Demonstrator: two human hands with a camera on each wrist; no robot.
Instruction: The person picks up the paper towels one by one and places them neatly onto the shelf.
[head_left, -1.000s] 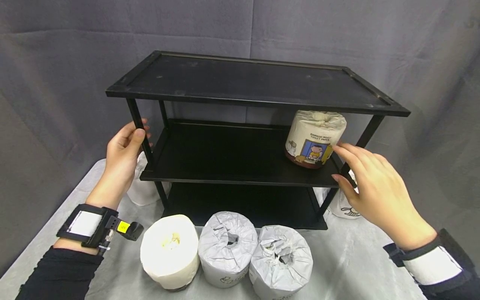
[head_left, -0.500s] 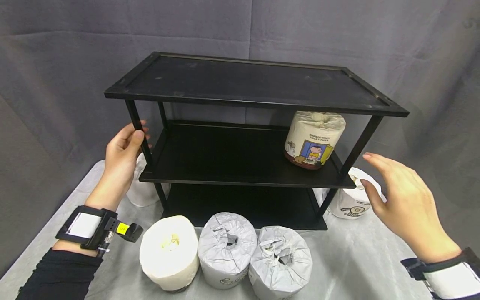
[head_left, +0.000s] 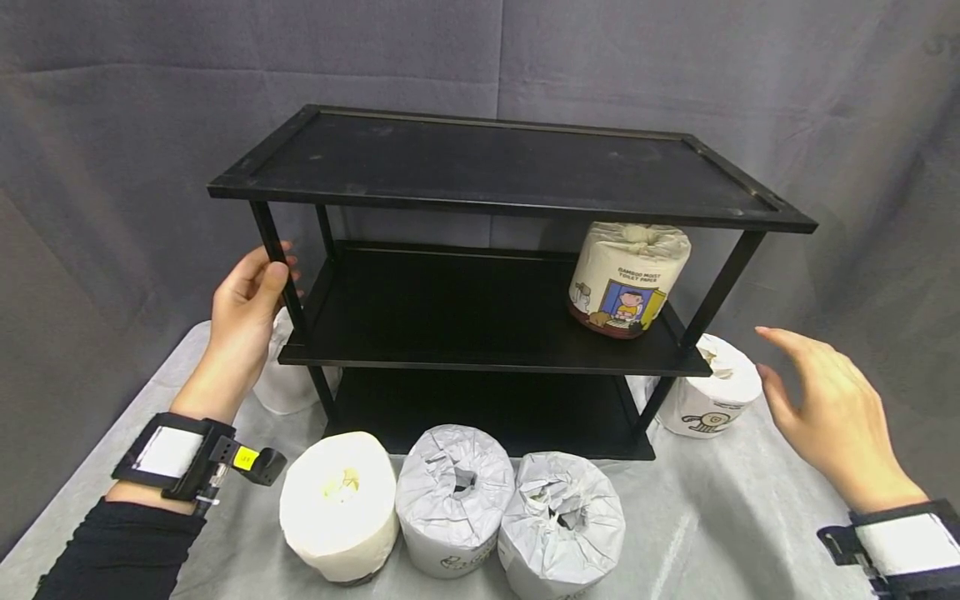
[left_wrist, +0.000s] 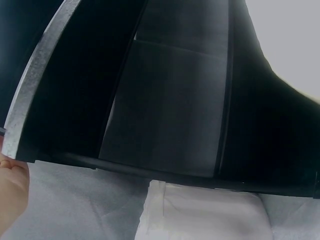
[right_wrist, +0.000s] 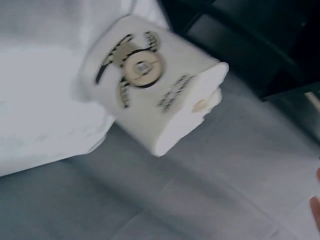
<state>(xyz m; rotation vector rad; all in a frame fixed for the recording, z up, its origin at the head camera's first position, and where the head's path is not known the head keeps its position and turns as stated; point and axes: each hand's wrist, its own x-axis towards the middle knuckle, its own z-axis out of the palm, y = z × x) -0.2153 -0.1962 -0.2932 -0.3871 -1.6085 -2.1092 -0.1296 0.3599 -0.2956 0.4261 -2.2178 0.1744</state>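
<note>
A black three-tier shelf rack (head_left: 480,171) stands in the middle of the head view. My left hand (head_left: 243,304) holds its front left post, thumb in front and fingertips behind. A wrapped toilet roll (head_left: 630,279) with a cartoon print stands upright at the right end of the middle tier. My right hand (head_left: 840,412) is off to the right, fingers spread from the thumb, with nothing in it. Nearest to it is a white toilet roll (head_left: 712,400) beside the rack; the right wrist view shows this roll's printed dog-like drawing (right_wrist: 142,67).
Three wrapped rolls stand in a row before the rack: a left roll (head_left: 339,504), a middle roll (head_left: 455,498) and a right roll (head_left: 562,521). Behind the left post is another white roll (head_left: 288,379). Grey cloth (head_left: 420,50) hangs behind.
My right hand has left the printed roll on the middle tier and drawn back to the right and down, uncovering the white roll beside the rack. The left hand keeps its place.
</note>
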